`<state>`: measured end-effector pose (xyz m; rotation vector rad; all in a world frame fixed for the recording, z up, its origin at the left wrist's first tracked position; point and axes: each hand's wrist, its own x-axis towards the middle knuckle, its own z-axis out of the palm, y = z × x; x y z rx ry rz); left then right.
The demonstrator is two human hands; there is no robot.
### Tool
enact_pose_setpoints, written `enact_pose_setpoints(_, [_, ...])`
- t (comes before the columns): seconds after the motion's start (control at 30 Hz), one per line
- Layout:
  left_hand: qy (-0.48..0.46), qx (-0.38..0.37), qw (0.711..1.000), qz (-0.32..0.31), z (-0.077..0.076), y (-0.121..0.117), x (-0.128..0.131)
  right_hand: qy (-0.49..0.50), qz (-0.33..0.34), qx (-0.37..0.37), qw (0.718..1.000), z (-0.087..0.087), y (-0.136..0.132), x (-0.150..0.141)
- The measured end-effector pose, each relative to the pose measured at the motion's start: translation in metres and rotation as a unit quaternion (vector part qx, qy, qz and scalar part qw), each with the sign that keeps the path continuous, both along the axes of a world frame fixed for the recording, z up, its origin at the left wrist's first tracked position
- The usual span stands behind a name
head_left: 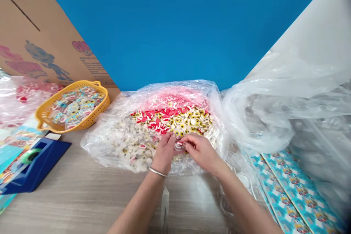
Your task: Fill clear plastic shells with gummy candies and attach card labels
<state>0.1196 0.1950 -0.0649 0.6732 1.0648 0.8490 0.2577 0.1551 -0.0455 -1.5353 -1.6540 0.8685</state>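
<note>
My left hand (164, 152) and my right hand (201, 151) meet over the open mouth of a large clear plastic bag (109, 142) of gummy candies. Between their fingertips is a small red-and-white gummy candy (179, 145), and both hands seem to pinch it. The candies in the bag (172, 120) are a loose heap of white, yellow-and-black eye-shaped and red pieces. A thin metal bangle (158, 172) circles my left wrist.
A yellow plastic basket (102, 106) of candies in printed wrappers stands to the left, beside a blue tape dispenser (35, 166). Printed teal wrapper sheets (290, 193) lie at right under loose plastic sheeting (274, 106). A cardboard box (46, 33) stands behind, on the wooden table (82, 193).
</note>
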Motion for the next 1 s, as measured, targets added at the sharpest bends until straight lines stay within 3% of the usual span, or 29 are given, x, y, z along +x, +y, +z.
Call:
enact_pose_setpoints(0.1, [0.005,0.007,1.000,-0.027,0.004,-0.007,0.000,-0.070,0.014,-0.002,0.997,0.004,-0.012,-0.010])
enact_pose_setpoints(0.23, [0.037,0.024,0.998,-0.049,0.004,-0.014,-0.001,-0.168,-0.037,-0.024,0.985,0.004,-0.023,-0.023])
enact_pose_setpoints(0.47, [0.104,0.057,0.990,-0.076,0.004,-0.027,-0.010,-0.340,-0.073,-0.009,0.937,0.001,-0.050,-0.044])
enact_pose_setpoints(0.57, [0.087,0.039,0.991,-0.096,0.011,-0.035,-0.010,-0.350,-0.080,0.004,0.933,0.003,-0.067,-0.047])
enact_pose_setpoints(0.63, [0.065,0.025,0.990,-0.119,0.017,-0.040,-0.008,-0.300,-0.079,0.028,0.950,0.009,-0.077,-0.040])
enact_pose_setpoints(0.7, [0.053,0.015,0.990,-0.129,0.022,-0.046,-0.005,-0.225,-0.102,0.055,0.967,0.016,-0.083,-0.019])
enact_pose_setpoints(0.77, [0.055,0.000,0.990,-0.132,0.026,-0.051,0.000,-0.193,-0.176,0.067,0.963,0.021,-0.084,0.020])
enact_pose_setpoints(0.8, [0.058,-0.009,0.989,-0.134,0.028,-0.055,0.002,-0.210,-0.234,0.063,0.947,0.022,-0.083,0.044])
enact_pose_setpoints(0.87, [0.060,-0.025,0.987,-0.145,0.029,-0.061,0.008,-0.279,-0.362,0.022,0.889,0.020,-0.077,0.097])
enact_pose_setpoints(0.93, [0.059,-0.035,0.985,-0.159,0.027,-0.068,0.015,-0.295,-0.414,0.004,0.861,0.013,-0.066,0.146])
enact_pose_setpoints(1.0, [0.059,-0.044,0.983,-0.170,0.025,-0.073,0.023,-0.299,-0.427,-0.008,0.853,0.004,-0.054,0.181])
